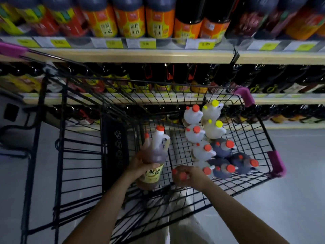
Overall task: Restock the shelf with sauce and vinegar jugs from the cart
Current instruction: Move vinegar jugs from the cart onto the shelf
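We see a red-capped vinegar jug (154, 159) lifted over the black wire cart (246, 187), our left hand (140, 166) wrapped round its body. Our right hand (189, 176) curls over the red cap of another jug (182, 176) in the basket, beside pale and dark jugs (211, 143). Behind stands the stocked shelf (140, 55).

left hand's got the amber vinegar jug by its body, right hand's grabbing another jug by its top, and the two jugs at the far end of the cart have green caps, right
Not quite: the two far jugs have yellow caps, not green, as the head view shows. The rest stands: the left hand holds the amber vinegar jug by its body, and the right hand grips another jug's top in the cart.
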`<move>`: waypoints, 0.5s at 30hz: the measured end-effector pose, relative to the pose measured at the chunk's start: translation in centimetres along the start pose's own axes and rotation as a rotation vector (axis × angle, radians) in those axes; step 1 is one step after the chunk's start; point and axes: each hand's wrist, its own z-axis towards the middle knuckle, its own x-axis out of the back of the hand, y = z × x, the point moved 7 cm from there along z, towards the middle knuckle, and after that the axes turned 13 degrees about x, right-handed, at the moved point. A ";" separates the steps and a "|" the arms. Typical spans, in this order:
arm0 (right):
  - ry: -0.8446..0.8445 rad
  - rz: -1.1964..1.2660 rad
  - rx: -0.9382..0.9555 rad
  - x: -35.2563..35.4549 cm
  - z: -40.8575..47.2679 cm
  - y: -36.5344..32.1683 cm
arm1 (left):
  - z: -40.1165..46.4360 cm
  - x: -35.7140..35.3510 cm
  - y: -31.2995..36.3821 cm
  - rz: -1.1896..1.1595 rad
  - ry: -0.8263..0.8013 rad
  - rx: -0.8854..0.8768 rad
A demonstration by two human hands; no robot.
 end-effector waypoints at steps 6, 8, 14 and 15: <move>0.001 -0.233 -0.012 0.8 1.1 1.2 | 0.4 0.0 -0.3 -0.021 0.014 0.014; 0.058 -0.263 0.028 1.9 0.8 0.5 | 0.0 0.3 0.0 -0.010 0.005 -0.005; 0.274 -0.120 0.201 6.1 -1.6 -4.3 | -2.8 1.9 3.5 -0.028 0.022 -0.091; 0.330 -0.107 0.210 7.3 -2.4 -5.4 | -3.6 2.1 4.5 -0.023 0.024 -0.114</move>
